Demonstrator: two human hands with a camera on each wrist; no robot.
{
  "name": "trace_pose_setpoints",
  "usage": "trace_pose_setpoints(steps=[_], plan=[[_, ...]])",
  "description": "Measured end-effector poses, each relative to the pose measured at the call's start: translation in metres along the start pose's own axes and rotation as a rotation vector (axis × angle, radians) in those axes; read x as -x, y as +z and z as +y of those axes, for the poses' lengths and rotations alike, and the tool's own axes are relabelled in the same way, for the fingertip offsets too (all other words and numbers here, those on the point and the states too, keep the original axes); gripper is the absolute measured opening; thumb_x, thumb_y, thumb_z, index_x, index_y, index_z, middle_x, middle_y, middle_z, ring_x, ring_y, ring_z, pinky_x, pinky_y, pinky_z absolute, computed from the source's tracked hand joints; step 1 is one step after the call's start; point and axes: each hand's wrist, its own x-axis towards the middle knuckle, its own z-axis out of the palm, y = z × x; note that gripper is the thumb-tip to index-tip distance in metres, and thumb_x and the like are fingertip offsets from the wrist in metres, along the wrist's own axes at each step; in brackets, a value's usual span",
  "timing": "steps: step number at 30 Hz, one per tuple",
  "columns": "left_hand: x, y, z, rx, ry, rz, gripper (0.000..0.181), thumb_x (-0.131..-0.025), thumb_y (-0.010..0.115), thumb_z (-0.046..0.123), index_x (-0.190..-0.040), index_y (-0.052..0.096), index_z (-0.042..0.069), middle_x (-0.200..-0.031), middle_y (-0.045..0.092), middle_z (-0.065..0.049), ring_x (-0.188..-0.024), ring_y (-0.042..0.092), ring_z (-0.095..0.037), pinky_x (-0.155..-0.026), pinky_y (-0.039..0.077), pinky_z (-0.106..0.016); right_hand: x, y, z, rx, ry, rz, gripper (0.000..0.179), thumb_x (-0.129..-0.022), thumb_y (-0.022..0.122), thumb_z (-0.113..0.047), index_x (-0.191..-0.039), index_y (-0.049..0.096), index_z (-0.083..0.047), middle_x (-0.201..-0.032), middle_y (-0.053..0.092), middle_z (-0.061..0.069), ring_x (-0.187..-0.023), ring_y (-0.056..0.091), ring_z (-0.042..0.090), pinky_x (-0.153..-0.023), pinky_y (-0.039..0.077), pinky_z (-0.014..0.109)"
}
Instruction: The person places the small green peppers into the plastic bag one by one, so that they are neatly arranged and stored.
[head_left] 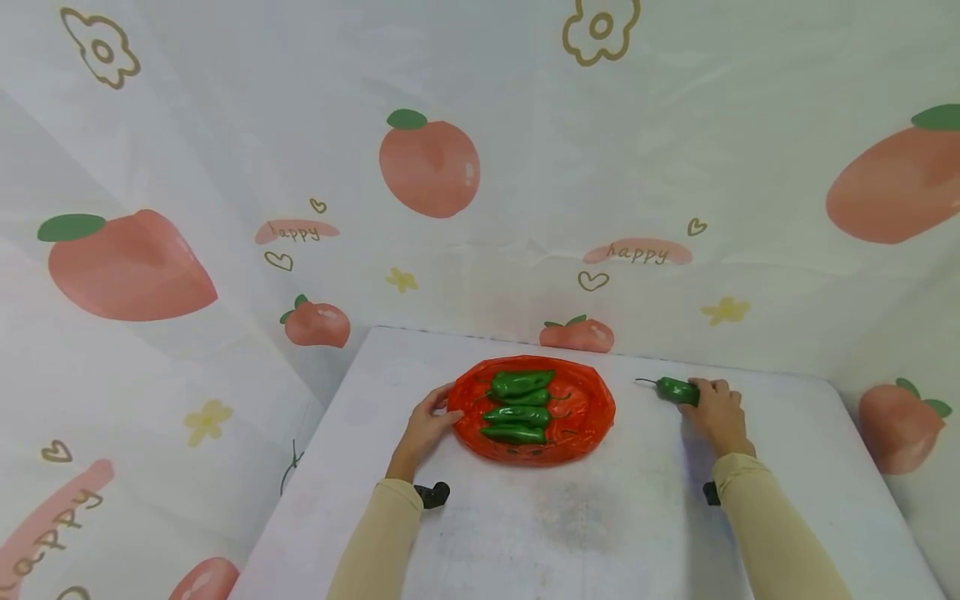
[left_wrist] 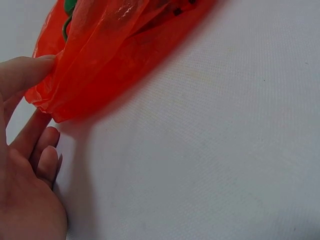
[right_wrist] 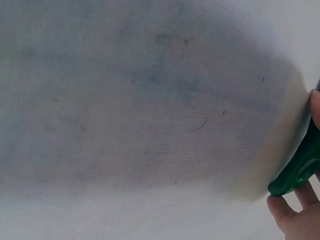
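My left hand point(head_left: 424, 429) pinches the left rim of a red plastic bag point(head_left: 581, 433), spread into an oval with raised edges. In the left wrist view the thumb point(left_wrist: 30, 72) lies over the thin red plastic point(left_wrist: 100, 80) and the fingers reach below it. Several green peppers point(head_left: 517, 417) lie side by side in the bag, stems mostly to the right. Off to the right, my right hand point(head_left: 718, 417) grips another green pepper point(head_left: 672, 389) by its blunt end, stem pointing left. Only part of that pepper point(right_wrist: 300, 162) shows in the right wrist view.
Everything stands on a white table point(head_left: 577, 533) with faint stains. Behind and beside it hangs a white curtain point(head_left: 510, 275) printed with peaches. A thin dark green stem-like strand point(head_left: 291, 467) shows at the table's left edge.
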Motion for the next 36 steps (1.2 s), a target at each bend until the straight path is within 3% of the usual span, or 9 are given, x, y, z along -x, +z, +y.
trace_pose_setpoints(steps=[8, 15, 36], plan=[[0.0, -0.001, -0.001, 0.002, -0.008, -0.004, 0.055, -0.092, 0.073, 0.025, -0.144, 0.056, 0.031, -0.137, 0.063, -0.004, -0.125, 0.055, -0.024, -0.106, 0.047, -0.045, 0.003, 0.001, -0.004, -0.006, -0.012, 0.004, 0.06, -0.097, 0.065, -0.024, -0.144, 0.042, 0.006, -0.139, 0.036, 0.04, -0.12, 0.036, 0.059, -0.094, 0.04, 0.072], [-0.002, -0.001, -0.002, 0.012, -0.012, -0.009, 0.055, -0.092, 0.073, 0.025, -0.144, 0.057, 0.029, -0.137, 0.063, -0.005, -0.125, 0.055, -0.025, -0.105, 0.046, -0.045, 0.007, -0.001, -0.011, -0.011, -0.012, 0.056, 0.061, -0.096, 0.069, -0.028, -0.141, 0.046, 0.005, -0.136, 0.041, 0.038, -0.114, 0.042, 0.055, -0.092, 0.042, 0.068], [-0.001, 0.0, -0.004, -0.015, 0.011, 0.01, 0.055, -0.093, 0.072, 0.023, -0.146, 0.056, 0.027, -0.138, 0.063, -0.008, -0.125, 0.056, -0.026, -0.105, 0.047, -0.047, 0.026, -0.011, -0.035, -0.045, -0.143, 0.192, 0.058, -0.091, 0.076, -0.027, -0.137, 0.055, 0.001, -0.13, 0.053, 0.031, -0.103, 0.049, 0.048, -0.081, 0.046, 0.059]])
